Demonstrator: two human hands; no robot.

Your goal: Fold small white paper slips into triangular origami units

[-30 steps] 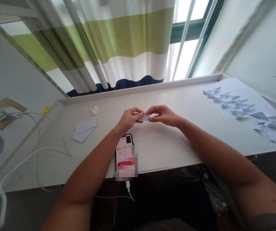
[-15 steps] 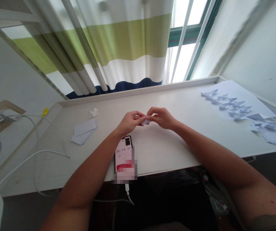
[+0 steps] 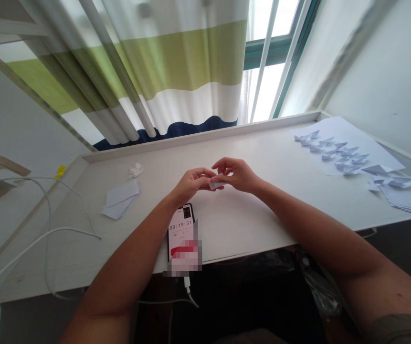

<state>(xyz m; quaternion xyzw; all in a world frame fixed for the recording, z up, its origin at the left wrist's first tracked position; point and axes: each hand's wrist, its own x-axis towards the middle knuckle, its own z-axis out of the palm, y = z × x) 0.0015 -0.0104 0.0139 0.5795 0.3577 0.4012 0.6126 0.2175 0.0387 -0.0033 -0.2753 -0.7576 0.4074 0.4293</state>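
Wht desk (image 3: 244, 220), raised rear edge. Window (image 3: 269, 86) beyond, daylit, part-covered by curtain (image 3: 191, 62) w/ grn band. Walls (image 3: 395, 71) pale.

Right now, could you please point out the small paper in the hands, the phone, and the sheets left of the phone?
Small paper (image 3: 214, 185): head view, on its visible face.
Phone (image 3: 181, 237): head view, on its screen.
Sheets (image 3: 122, 193): head view, on the top sheet.
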